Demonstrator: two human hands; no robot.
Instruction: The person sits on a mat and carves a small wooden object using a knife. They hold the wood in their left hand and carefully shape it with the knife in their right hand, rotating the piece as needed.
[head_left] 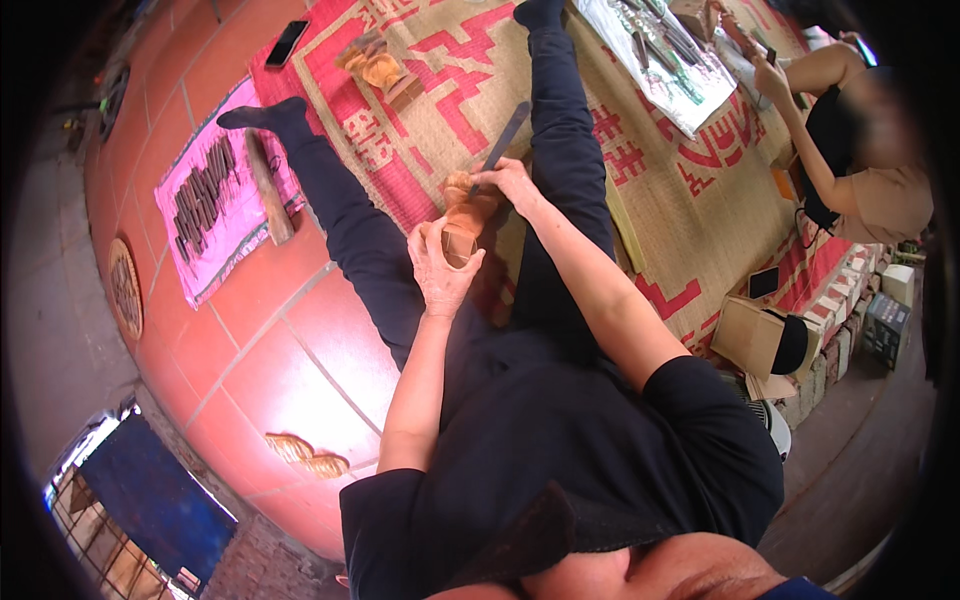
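Between my outstretched legs is a carved wooden piece (466, 216), orange-brown, with a square block end toward me and rounded carving at its far end. My left hand (442, 268) is closed around the block end. In my right hand (508, 184) is a long, dark, flat file (508, 137), gripped near its lower end. That end lies against the rounded carving, and the other end points up and away to the right. My fingers partly hide where the tool meets the wood.
Another carved piece (382, 72) and a phone (287, 44) lie ahead on the red-patterned mat (690, 240). Slim tools and a wooden bar (268, 190) rest on a pink cloth (205, 285) at left. A seated person (850, 190) and a tool-covered white sheet (690, 122) are at right.
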